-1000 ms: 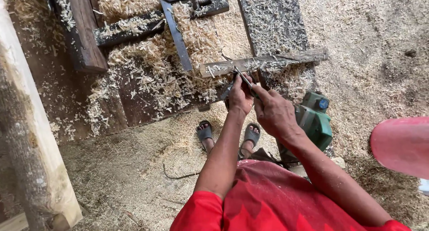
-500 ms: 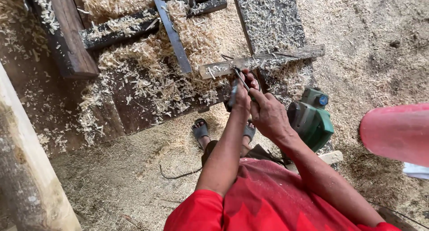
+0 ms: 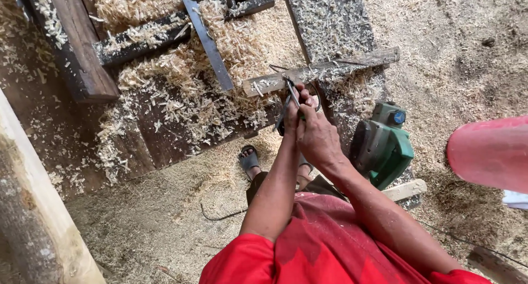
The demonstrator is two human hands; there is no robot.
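Observation:
Both hands meet in front of me over a shaving-strewn workbench. My left hand [image 3: 291, 105] is closed around a small dark object, and a thin metal tool [image 3: 290, 91] sticks up past its fingers. My right hand [image 3: 316, 136] presses against the left from the near side and grips the same tool lower down. Just beyond the fingertips, a narrow pale wood strip [image 3: 330, 70] lies across the bench. What the dark object is cannot be made out.
A green electric planer [image 3: 385, 146] sits right of my hands. A steel square [image 3: 209, 39] and dark planks [image 3: 82, 58] lie among wood shavings on the bench. My sandalled foot [image 3: 250, 160] stands on the sawdust floor. Left is a pale log [image 3: 33, 207], right a pink object [image 3: 489, 152].
My hands stay together on the tool and have shifted only slightly. The view has drifted a little, so the log at the left takes up less of the frame.

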